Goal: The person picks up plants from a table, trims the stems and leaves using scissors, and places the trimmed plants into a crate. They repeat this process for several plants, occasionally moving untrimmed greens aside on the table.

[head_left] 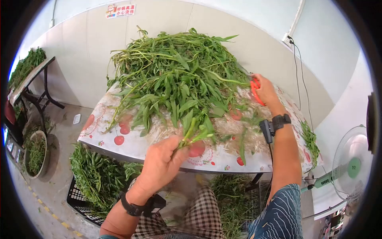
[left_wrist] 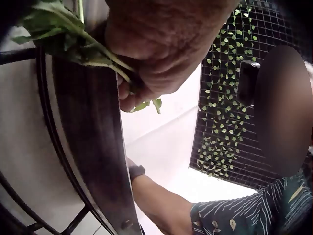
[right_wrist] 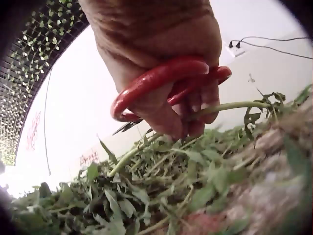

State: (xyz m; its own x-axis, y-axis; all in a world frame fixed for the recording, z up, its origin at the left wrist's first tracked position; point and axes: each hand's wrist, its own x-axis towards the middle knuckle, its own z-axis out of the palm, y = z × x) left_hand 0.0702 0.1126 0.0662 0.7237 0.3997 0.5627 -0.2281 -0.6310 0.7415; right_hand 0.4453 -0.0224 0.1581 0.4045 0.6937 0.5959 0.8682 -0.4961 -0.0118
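Note:
My left hand point(head_left: 165, 156) pinches a small bunch of green stems point(head_left: 193, 133) over the table's front edge; in the left wrist view the hand point(left_wrist: 161, 49) has leaves point(left_wrist: 56, 32) sticking out from its fingers. Over the right side of the table, my right hand point(head_left: 266, 91) holds red-handled scissors point(head_left: 255, 92). The right wrist view shows the hand point(right_wrist: 161, 54) with the red handles point(right_wrist: 161, 81) looped around it and its fingertips pinching a stem point(right_wrist: 234, 105). A large heap of leafy stems point(head_left: 179, 71) lies beside it.
The table point(head_left: 97, 119) has a fruit-patterned cover with scattered leaves. Below left stands a black crate point(head_left: 79, 203) of greens, with a round tub point(head_left: 43, 171) farther left. A fan point(head_left: 352, 167) stands at the right; more stems point(head_left: 309, 139) hang over the table's right edge.

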